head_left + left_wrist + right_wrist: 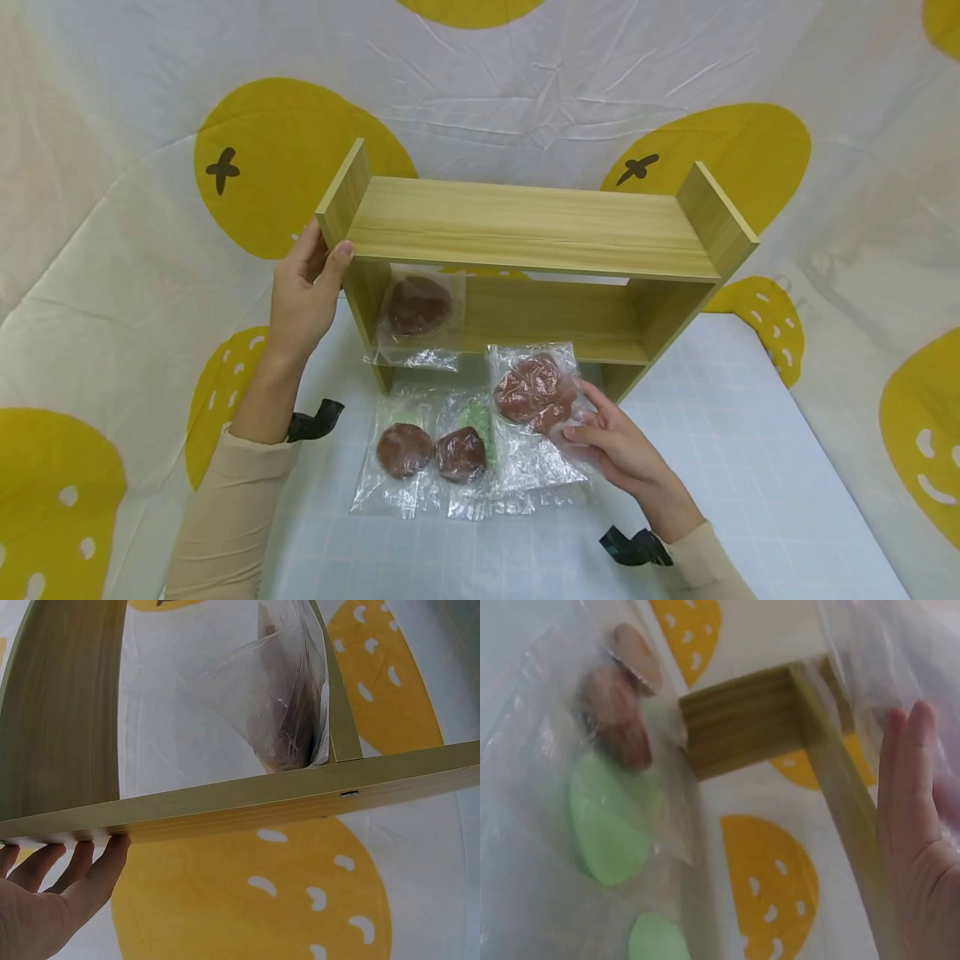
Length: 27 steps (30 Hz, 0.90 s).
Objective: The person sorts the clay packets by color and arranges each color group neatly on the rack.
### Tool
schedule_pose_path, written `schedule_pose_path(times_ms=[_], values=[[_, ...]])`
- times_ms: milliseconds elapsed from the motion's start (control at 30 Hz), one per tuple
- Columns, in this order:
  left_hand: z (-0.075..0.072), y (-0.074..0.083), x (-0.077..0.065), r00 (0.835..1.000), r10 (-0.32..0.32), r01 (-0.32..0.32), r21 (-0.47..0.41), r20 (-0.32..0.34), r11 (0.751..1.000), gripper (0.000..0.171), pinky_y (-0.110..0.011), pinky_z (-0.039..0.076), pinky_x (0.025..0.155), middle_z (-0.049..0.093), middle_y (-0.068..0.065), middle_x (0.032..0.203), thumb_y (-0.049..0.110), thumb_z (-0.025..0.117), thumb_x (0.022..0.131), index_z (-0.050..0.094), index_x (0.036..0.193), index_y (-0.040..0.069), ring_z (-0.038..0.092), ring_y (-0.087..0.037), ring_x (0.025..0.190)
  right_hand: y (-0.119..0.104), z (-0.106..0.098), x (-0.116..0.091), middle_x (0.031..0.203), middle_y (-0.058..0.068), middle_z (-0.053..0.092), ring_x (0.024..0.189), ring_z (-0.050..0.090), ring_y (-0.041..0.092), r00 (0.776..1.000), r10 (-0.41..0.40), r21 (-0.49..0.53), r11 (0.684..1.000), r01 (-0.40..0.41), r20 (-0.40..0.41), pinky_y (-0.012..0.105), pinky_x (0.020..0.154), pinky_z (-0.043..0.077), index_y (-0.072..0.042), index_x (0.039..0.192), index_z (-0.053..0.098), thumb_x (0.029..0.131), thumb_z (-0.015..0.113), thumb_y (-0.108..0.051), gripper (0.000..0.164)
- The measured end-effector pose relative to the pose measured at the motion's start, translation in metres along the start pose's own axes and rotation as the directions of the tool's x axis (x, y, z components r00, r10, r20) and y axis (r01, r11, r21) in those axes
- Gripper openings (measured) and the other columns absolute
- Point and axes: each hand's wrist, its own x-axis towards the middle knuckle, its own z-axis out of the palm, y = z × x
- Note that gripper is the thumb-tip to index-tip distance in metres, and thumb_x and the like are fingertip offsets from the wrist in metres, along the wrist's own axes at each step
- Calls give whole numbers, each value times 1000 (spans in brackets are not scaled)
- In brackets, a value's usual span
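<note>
My left hand [306, 292] grips the left side panel of a small wooden shelf [525, 221], thumb at the front edge; the left wrist view shows fingertips [116, 847] against the panel. Toward the front right, my right hand [622, 446] pinches the edge of a clear plastic bag [525, 454] holding reddish-brown round pieces. This bag is raised in front of the shelf's lower right part. Another clear bag with a dark brown disc [418, 306] stands upright at the left end of the middle shelf board.
Below the shelf's front, several clear bags lie on the pale checked tablecloth [352, 558], showing brown discs [405, 451] and green pieces [611, 825]. A white cloth with yellow shapes [300, 167] hangs behind. Black straps [636, 547] are at both wrists.
</note>
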Motion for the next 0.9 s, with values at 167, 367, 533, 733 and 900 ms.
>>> schedule_pose_path(times_ms=[167, 367, 533, 733, 900], values=[[0, 0, 0, 1000, -2, 2, -2, 3, 1000, 48, -37, 49, 99, 58, -5, 140, 23, 60, 102, 49, 149, 24, 56, -23, 124, -1, 11, 15, 111, 11, 69, 101, 68, 22, 1000, 8, 62, 998, -7, -29, 32, 86, 56, -5, 156, 23, 96, 54, 11, 69], [-1, -1, 0, 1000, -1, 1, -3, 3, 1000, 48, -38, 48, 101, 58, -4, 140, 23, 60, 102, 50, 149, 24, 56, -23, 125, -1, 22, 29, 142, 18, 52, 120, 60, 26, 999, 11, 168, 986, -5, -33, 37, 98, 49, 2, 158, 14, 95, 48, 15, 72], [-1, -1, 0, 1000, 0, 0, -2, 0, 1000, 48, -39, 48, 101, 58, -4, 140, 23, 60, 102, 50, 149, 25, 56, -22, 125, -2, 30, 41, 147, 21, 45, 125, 56, 27, 996, 50, 202, 979, -34, -77, 38, 102, 47, 3, 157, 18, 96, 48, 14, 68], [-1, 0, 0, 1000, 1, 0, -4, 4, 1000, 48, -39, 48, 101, 58, -4, 140, 24, 60, 102, 50, 149, 25, 56, -23, 125, -3, 36, 52, 148, 22, 44, 125, 56, 28, 992, 59, 277, 960, -27, -107, 37, 105, 44, 4, 156, 21, 99, 47, 11, 63], [-1, 0, -1, 1000, 0, 0, 2, 3, 1000, 48, -40, 49, 101, 58, -4, 140, 24, 60, 102, 50, 149, 25, 56, -22, 124, -3, 38, 58, 135, 16, 56, 116, 63, 23, 992, 56, 320, 947, -17, -113, 30, 98, 49, 10, 152, 22, 102, 43, 7, 54]])
